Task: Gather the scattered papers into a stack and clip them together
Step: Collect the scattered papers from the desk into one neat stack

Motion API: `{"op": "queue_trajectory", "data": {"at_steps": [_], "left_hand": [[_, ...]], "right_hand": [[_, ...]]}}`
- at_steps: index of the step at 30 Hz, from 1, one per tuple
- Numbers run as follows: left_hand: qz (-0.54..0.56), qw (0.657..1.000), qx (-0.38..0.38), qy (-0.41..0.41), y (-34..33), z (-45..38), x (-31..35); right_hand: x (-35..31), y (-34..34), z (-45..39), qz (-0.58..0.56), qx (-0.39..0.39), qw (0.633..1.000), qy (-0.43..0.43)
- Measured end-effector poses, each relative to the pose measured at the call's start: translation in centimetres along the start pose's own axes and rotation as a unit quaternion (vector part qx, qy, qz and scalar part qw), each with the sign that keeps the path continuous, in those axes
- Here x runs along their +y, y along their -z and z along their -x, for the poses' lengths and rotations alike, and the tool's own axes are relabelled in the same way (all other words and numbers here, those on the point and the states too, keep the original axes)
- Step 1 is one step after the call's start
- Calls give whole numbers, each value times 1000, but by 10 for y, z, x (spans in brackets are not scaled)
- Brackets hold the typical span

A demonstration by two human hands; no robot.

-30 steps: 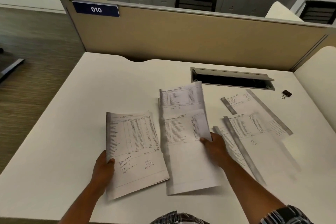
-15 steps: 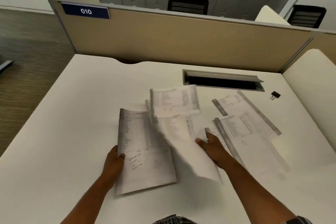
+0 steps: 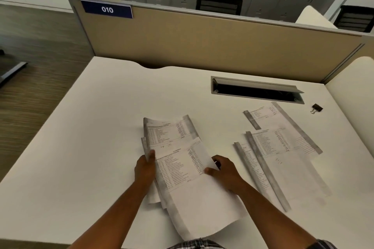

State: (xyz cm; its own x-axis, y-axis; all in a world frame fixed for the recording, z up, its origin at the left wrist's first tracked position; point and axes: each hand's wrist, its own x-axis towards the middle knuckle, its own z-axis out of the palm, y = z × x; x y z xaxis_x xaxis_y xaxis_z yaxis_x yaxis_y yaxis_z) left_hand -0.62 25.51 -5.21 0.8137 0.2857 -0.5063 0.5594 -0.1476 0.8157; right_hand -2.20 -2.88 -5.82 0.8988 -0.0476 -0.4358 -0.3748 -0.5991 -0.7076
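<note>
A loose pile of printed sheets [image 3: 182,159] lies on the white desk [image 3: 91,147] in front of me, one sheet on top of the others and skewed. My left hand [image 3: 144,170] grips the pile's left edge, thumb on top. At the right edge, my right hand [image 3: 224,174] pinches the top sheet. Three more printed sheets [image 3: 277,147] lie overlapped to the right, apart from both hands. A black binder clip [image 3: 316,108] sits at the far right of the desk.
An open grey cable tray [image 3: 257,90] is set into the desk behind the papers. A tan partition [image 3: 202,42] with a "010" label closes the back. The desk's front edge runs just under my forearms. Lockers and chairs stand beyond.
My right hand lifted its sheets and laid them over the sheet held by my left hand. Both hands moved together; two separate sheets are now one pile.
</note>
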Motion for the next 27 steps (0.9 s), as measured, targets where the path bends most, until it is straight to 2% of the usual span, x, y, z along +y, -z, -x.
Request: {"op": "queue_trajectory", "data": {"at_steps": [8,12,17,20,27], "left_hand": [[8,1000,19,14,7,-6,-8],[1,999,31,17,8,-6,-7],[-24,999,32,1,8,-7,-11],[-18,999,28,0,11,-6,-8],[-5,1000,7,-8,10,-5,-8]], "right_hand": [[-3,6,4,-22,58,998,-24],[-2,15,5,-4,106,994,-23],[0,33,1,-55,195,979,-36],[-5,33,1,-86,157,983,-47],[-11,4,11,-44,42,998,-22]]}}
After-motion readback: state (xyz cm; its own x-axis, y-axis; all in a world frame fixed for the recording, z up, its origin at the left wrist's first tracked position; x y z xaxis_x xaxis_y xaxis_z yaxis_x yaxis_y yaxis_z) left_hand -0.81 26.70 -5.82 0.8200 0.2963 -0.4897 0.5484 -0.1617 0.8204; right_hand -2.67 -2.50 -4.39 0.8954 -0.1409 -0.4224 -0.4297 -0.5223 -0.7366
